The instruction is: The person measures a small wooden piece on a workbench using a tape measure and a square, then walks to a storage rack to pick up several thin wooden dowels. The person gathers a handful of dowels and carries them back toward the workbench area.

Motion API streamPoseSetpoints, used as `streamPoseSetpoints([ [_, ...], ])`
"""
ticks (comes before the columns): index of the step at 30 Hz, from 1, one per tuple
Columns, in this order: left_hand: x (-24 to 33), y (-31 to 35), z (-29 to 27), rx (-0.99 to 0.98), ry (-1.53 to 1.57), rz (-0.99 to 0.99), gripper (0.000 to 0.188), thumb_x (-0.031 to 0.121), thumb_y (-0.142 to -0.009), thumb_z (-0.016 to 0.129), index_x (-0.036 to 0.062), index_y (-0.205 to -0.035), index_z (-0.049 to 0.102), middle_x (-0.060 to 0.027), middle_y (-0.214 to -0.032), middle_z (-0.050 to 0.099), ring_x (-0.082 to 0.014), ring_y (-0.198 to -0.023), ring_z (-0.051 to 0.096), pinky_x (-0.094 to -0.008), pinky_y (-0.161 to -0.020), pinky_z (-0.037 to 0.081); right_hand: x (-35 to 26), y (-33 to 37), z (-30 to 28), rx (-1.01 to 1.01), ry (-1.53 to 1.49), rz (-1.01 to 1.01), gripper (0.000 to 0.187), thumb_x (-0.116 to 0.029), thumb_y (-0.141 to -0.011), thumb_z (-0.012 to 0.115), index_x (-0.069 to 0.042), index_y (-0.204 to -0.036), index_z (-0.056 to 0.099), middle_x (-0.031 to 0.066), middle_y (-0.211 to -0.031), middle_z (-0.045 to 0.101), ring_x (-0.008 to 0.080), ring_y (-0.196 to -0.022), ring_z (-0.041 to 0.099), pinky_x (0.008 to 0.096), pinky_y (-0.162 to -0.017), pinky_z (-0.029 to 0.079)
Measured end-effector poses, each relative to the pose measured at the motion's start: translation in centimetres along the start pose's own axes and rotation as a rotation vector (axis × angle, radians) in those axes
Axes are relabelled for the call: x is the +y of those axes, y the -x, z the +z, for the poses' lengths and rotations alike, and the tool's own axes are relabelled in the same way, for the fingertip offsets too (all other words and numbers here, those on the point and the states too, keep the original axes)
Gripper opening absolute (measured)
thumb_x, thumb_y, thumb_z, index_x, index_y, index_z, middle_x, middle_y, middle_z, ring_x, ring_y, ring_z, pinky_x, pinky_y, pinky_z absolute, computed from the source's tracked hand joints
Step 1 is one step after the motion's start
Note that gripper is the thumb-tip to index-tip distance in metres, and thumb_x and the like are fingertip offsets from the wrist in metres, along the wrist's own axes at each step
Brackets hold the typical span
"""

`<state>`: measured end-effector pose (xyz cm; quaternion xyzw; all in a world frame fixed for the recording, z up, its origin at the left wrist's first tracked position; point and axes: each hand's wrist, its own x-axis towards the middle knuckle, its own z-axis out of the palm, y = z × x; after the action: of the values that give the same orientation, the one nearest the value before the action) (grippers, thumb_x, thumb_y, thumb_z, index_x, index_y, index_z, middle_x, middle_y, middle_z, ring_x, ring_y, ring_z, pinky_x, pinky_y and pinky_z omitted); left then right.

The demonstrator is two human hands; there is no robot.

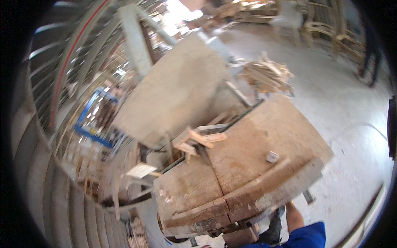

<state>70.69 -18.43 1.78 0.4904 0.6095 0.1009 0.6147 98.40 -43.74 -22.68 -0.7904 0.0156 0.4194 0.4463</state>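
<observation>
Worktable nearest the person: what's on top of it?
On the worktable: a small whitish object, too blurred to identify, a long strip near the front edge, and wood pieces at the far edge. The surface beneath them is covered.

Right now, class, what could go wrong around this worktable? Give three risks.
The loose wood pieces at the far edge of the table jut out at angles; a bump might knock them down.

The heap of sticks beyond the table looks untidily piled and could slide.

The right forearm reaches to the near edge with its hand hidden, so knuckles might get scraped there.
</observation>
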Motion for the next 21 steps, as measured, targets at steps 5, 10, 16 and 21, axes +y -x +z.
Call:
streamPoseSetpoints([
  [5,2.5,-2.0,6.8,-0.397,-0.152,0.053,0.043,0.029,-0.089,0.052,0.0072,-0.125,0.046,-0.005,-0.104,0.051,-0.0168,-0.091,0.05,-0.0341,-0.076,0.044,4.1,3.8,-6.1,0.167,0.423,-0.413,0.046,-0.041,-0.079,0.057,-0.014,-0.115,0.058,0.0146,-0.11,0.06,0.0324,-0.097,0.057,0.0397,-0.086,0.046],
  [10,-2.4,0.8,10.3,-0.564,-0.365,0.031,0.044,0.028,-0.089,0.052,0.0065,-0.126,0.044,-0.006,-0.107,0.051,-0.0177,-0.095,0.05,-0.0351,-0.079,0.043,7.7,22.1,-11.1,0.243,0.191,0.002,0.045,-0.036,-0.076,0.055,-0.01,-0.113,0.059,0.0158,-0.107,0.061,0.0332,-0.098,0.057,0.0393,-0.086,0.046],
  [16,-6.3,7.1,17.4,-0.85,-0.668,0.082,0.045,0.027,-0.089,0.051,0.0057,-0.127,0.042,-0.0071,-0.111,0.051,-0.0189,-0.099,0.05,-0.0363,-0.082,0.042,27.0,38.8,-8.0,0.415,0.257,0.441,0.036,-0.034,-0.072,0.053,-0.005,-0.088,0.067,0.0175,-0.093,0.064,0.0354,-0.084,0.061,0.0433,-0.075,0.049],
  [21,-11.6,15.6,25.0,-0.991,-0.973,0.111,0.046,0.025,-0.089,0.051,0.005,-0.128,0.041,-0.0081,-0.114,0.051,-0.0198,-0.102,0.05,-0.0373,-0.085,0.042,32.9,41.8,-7.5,0.307,-0.55,0.742,0.055,-0.048,-0.082,0.051,0.001,-0.105,0.058,0.0147,-0.103,0.061,0.025,-0.089,0.061,0.0375,-0.08,0.048],
])
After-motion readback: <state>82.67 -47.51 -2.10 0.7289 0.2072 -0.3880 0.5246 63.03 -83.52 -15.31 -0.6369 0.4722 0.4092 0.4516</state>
